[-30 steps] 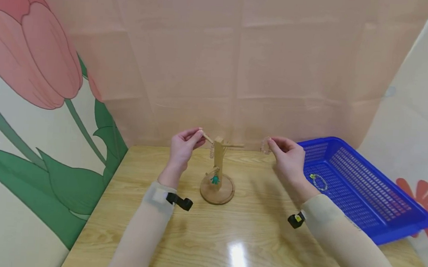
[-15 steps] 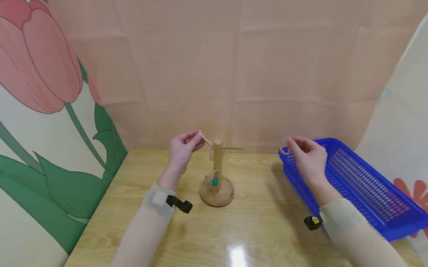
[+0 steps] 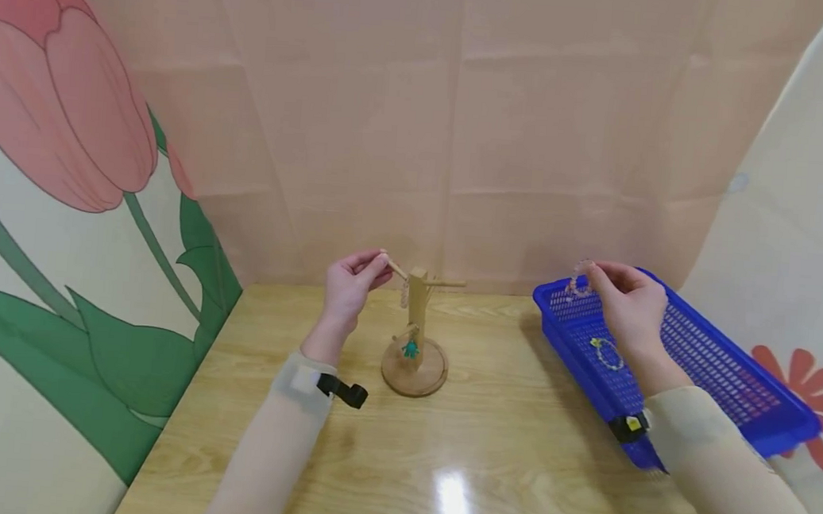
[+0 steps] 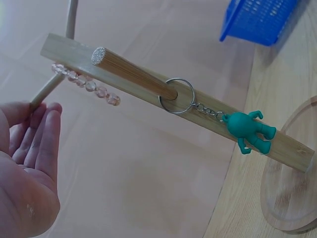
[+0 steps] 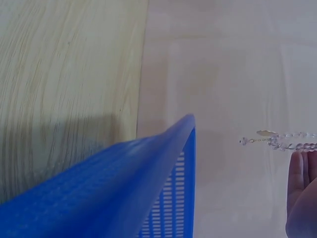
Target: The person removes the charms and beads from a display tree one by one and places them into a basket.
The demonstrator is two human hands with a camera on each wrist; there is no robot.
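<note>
Change: since a second ago we have carried our right hand (image 3: 627, 297) with the clear bead bracelet (image 3: 580, 285) away from the wooden stand (image 3: 416, 321) and over the near-left corner of the blue basket (image 3: 746, 392); our left hand (image 3: 352, 281) has stayed on the peg.

Right hand: our fingers pinch the clear bead bracelet, which hangs from them above the basket's back end. In the right wrist view the strand (image 5: 282, 141) with its small clasp shows beside our fingertips (image 5: 299, 173), above the basket's rim (image 5: 163, 148).

Left hand: thumb and fingers close on the tip of the stand's left peg (image 3: 396, 268). In the left wrist view our fingers (image 4: 42, 134) lie against that thin peg (image 4: 47, 91).

Wooden stand: it stands upright on its round base on the desk (image 3: 441, 450), between our two arms, well apart from the basket.

On the stand: a second beaded bracelet (image 4: 86, 84) hangs from the left peg close to the post; a teal figure keychain (image 4: 247, 131) hangs by its ring (image 4: 177, 95) from a lower peg (image 4: 133, 72).

In the basket: a green-and-yellow bracelet (image 3: 607, 353) lies on the mesh floor, below our right hand.

Around: a pink backdrop (image 3: 463, 133) behind the desk and a tulip print (image 3: 56, 105) on the left.
</note>
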